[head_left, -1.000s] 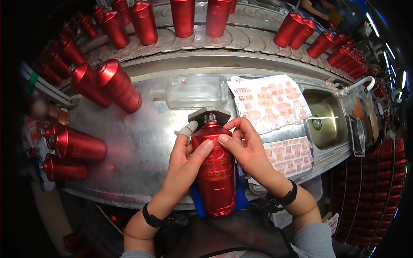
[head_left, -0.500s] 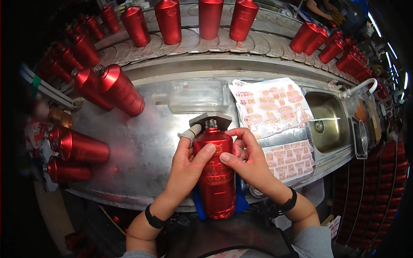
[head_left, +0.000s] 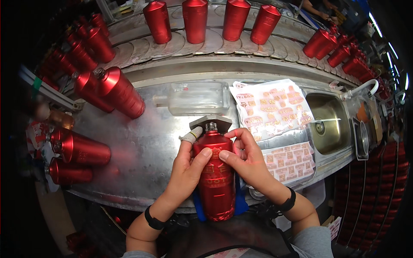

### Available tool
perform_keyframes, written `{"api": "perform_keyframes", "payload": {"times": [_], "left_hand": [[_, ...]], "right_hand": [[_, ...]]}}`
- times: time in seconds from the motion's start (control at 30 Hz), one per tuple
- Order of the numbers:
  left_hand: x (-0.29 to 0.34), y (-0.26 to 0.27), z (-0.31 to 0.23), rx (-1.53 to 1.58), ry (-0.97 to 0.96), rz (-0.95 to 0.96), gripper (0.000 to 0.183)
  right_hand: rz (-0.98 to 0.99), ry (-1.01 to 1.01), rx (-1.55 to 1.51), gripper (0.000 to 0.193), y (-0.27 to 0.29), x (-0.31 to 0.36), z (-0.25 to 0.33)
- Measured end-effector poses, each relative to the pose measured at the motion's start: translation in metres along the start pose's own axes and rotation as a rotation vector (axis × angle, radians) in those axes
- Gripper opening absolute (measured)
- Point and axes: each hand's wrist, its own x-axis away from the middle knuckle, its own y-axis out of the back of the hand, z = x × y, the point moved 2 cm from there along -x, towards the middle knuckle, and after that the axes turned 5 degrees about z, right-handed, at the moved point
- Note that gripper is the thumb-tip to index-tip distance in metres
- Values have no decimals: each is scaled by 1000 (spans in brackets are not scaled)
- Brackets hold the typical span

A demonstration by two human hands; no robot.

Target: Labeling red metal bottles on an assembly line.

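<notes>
A glossy red bottle (head_left: 218,193) with an uncapped threaded neck lies tilted in front of me. Its neck end rests at a dark metal stop block (head_left: 221,121), and its base points toward me over a blue support (head_left: 241,205). My left hand (head_left: 185,170) is closed on the bottle's left side, thumb on its front near the shoulder. A white finger cover with a yellow band (head_left: 192,135) sits on one of its fingers. Opposite, my right hand (head_left: 247,159) grips the right side, thumb pressed on the front and fingers curled by the shoulder.
Sheets of gold-and-red stickers (head_left: 271,107) lie right of the bottle, beside a sink (head_left: 329,122). A transparent bottle (head_left: 198,98) lies behind the stop block. More red bottles (head_left: 118,92) stand or lie at the left. Beyond, a conveyor (head_left: 211,47) carries several red bottles.
On the conveyor the red bottles have moved to the right. My hands and the held bottle have barely moved; my left thumb sits slightly lower and further left.
</notes>
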Motion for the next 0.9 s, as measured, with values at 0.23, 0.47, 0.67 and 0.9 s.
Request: {"api": "perform_keyframes", "payload": {"times": [0.23, 0.47, 0.67, 0.9], "left_hand": [[1, -1, 0, -6, -16, 10, 57], [-1, 0, 1, -30, -4, -15, 56], [0, 3, 8, 1, 8, -15, 61], [20, 5, 8, 57, 91, 65, 81]], "right_hand": [[-25, 17, 84, 45, -2, -1, 2], [-43, 38, 157, 40, -1, -4, 4], [-33, 39, 68, 38, 2, -3, -7], [58, -49, 0, 69, 1, 21, -8]]}}
